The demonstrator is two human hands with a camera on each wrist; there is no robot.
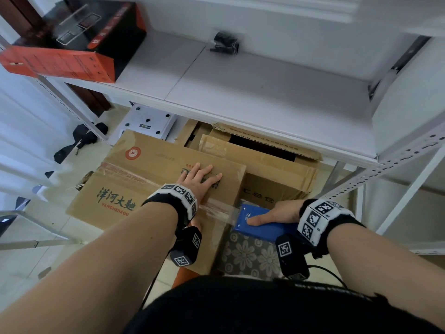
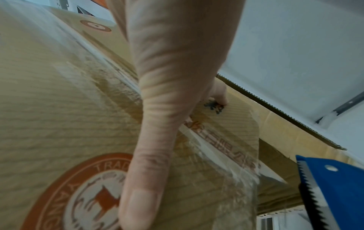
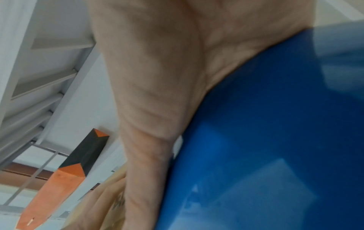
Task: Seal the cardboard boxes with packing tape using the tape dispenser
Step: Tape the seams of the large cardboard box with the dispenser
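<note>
On box (image 1: 154, 169), left hand (image 1: 198, 180) flat; right hand (image 1: 277, 213) holding tape dispenser (image 1: 262, 225); serrated blade (image 2: 311, 196) only in left-wrist view.

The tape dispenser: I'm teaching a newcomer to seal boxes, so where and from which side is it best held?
Grip the tape dispenser by its smooth blue body, coming from the end away from the toothed blade, as the right hand does now, thumb on the flat face. The blade end faces the cardboard box, where tape pulls out.

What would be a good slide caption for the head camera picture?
Left hand pressing flat on a cardboard box while the right hand pulls clear tape from a blue tape dispenser.
</note>
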